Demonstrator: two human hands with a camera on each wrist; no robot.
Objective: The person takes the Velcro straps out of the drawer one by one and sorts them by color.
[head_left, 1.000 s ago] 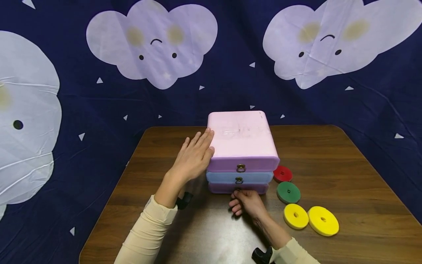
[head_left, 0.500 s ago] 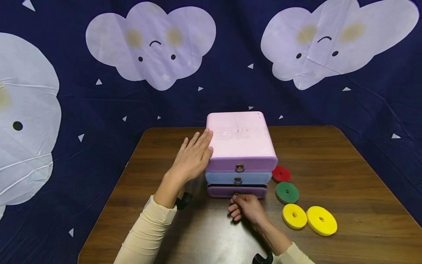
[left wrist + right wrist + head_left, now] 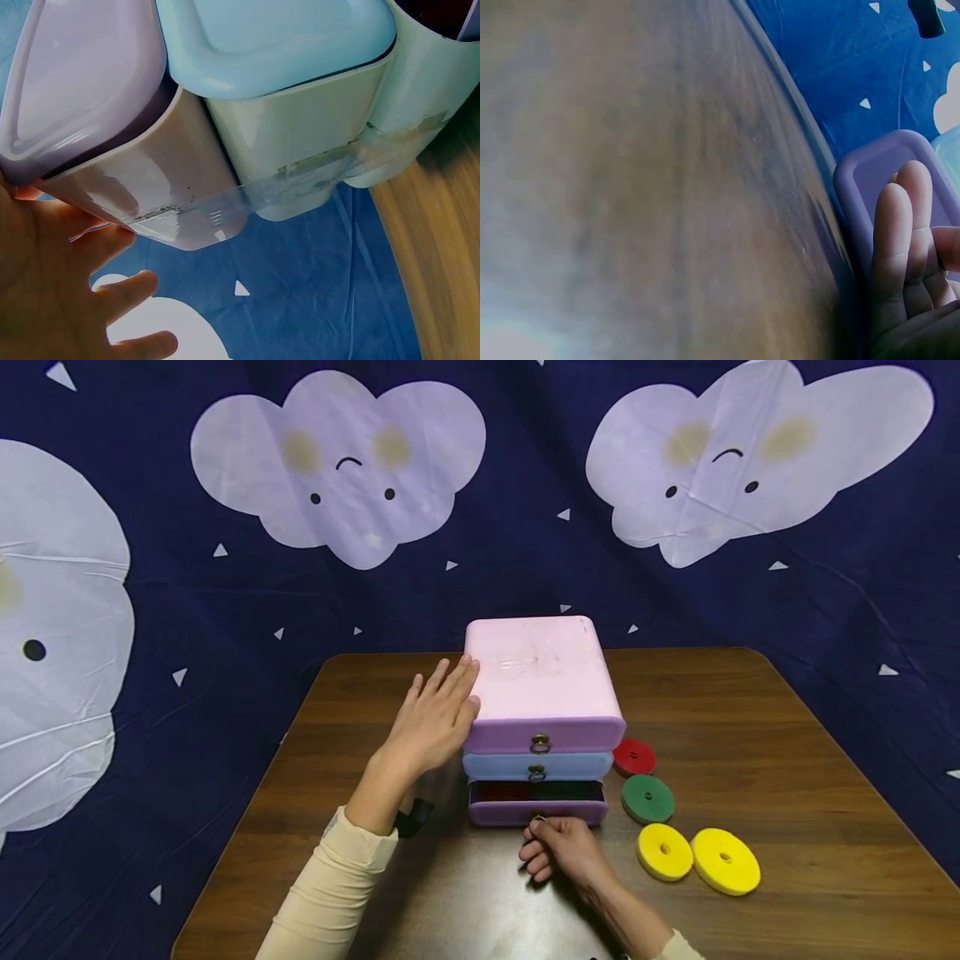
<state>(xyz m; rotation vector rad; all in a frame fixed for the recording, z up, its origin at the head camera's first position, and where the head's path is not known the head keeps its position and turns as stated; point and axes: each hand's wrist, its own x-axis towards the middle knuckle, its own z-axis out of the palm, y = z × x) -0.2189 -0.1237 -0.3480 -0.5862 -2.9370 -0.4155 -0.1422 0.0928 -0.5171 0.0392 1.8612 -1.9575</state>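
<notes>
A small three-drawer chest (image 3: 536, 672) with a pink top stands on the table. Its purple top drawer (image 3: 510, 737) and blue middle drawer (image 3: 495, 767) are closed. The purple bottom drawer (image 3: 498, 814) is pulled partly out, and something dark red and dark green shows inside. My left hand (image 3: 431, 718) rests with straight fingers against the chest's upper left side; in the left wrist view its fingers (image 3: 124, 292) are spread beside the top unit. My right hand (image 3: 566, 852) pinches the ring pull (image 3: 537, 819) of the bottom drawer between thumb and forefinger.
Right of the chest lie flat rolls of tape or ribbon: a red roll (image 3: 634, 757), a green roll (image 3: 648, 799), a yellow roll (image 3: 664, 852) and a larger yellow roll (image 3: 726, 862). A dark blue cloth (image 3: 525, 585) with clouds hangs behind the wooden table (image 3: 787, 777).
The bottom drawer has gone from closed to partly out, drawn toward me by my right hand on its ring. My left hand has stayed against the chest.
</notes>
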